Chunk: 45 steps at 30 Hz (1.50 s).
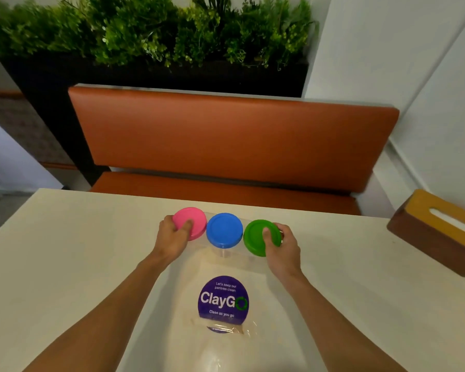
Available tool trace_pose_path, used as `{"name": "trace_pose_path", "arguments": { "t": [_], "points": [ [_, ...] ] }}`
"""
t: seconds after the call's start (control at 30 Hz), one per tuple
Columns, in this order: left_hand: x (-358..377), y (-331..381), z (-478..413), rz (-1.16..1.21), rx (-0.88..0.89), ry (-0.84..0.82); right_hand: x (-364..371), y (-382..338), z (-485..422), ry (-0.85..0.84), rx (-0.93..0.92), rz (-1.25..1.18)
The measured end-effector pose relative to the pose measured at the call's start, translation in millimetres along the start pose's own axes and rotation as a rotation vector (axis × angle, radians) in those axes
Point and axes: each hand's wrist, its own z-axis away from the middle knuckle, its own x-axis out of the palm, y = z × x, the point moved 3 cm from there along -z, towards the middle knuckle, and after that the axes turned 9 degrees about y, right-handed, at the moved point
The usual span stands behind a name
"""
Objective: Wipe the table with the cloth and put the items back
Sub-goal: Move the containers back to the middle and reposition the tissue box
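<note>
Three clear jars stand in a row near the far edge of the cream table (65, 251). Their lids are pink (192, 218), blue (224, 230) and green (257, 233). My left hand (172, 237) grips the pink-lidded jar, thumb on top of the lid. My right hand (282, 245) grips the green-lidded jar the same way. The blue-lidded jar stands between them, touched by neither hand. In front of the jars stands a clear acrylic sign holder with a purple round "ClayGo" sticker (222, 300). No cloth is in view.
A wooden tissue box (438, 232) sits at the table's right edge. Behind the table is an orange bench seat (226, 140), and behind that a dark planter with green plants (151, 30). A white wall runs along the right.
</note>
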Motion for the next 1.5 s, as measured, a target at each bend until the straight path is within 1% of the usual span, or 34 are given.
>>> {"name": "trace_pose_path", "arguments": {
  "t": [0.23, 0.57, 0.9, 1.27, 1.33, 1.4, 1.43, 1.5],
  "points": [
    [11, 0, -56, -0.073, -0.003, -0.066, 35, -10, -37, -0.017, -0.009, 0.07],
    [32, 2, -110, -0.106, 0.01, -0.084, 67, -14, -86, -0.045, -0.041, 0.121],
    [45, -5, -121, -0.104, 0.026, -0.093, 79, -8, -103, -0.075, -0.038, 0.139],
    [41, -4, -121, -0.126, -0.044, -0.112, 77, -7, -103, -0.146, 0.027, 0.178],
    [34, 3, -113, -0.175, 0.033, -0.026, 68, -7, -103, -0.137, 0.013, 0.171],
    [26, 14, -99, -0.223, 0.208, 0.097, 57, -6, -103, -0.131, 0.013, 0.148],
    [23, 19, -89, -0.216, 0.302, 0.129, 51, -6, -101, -0.129, 0.019, 0.132],
    [24, 30, -69, -0.171, 0.452, 0.109, 38, -4, -96, -0.119, 0.018, 0.104]
  ]
}}
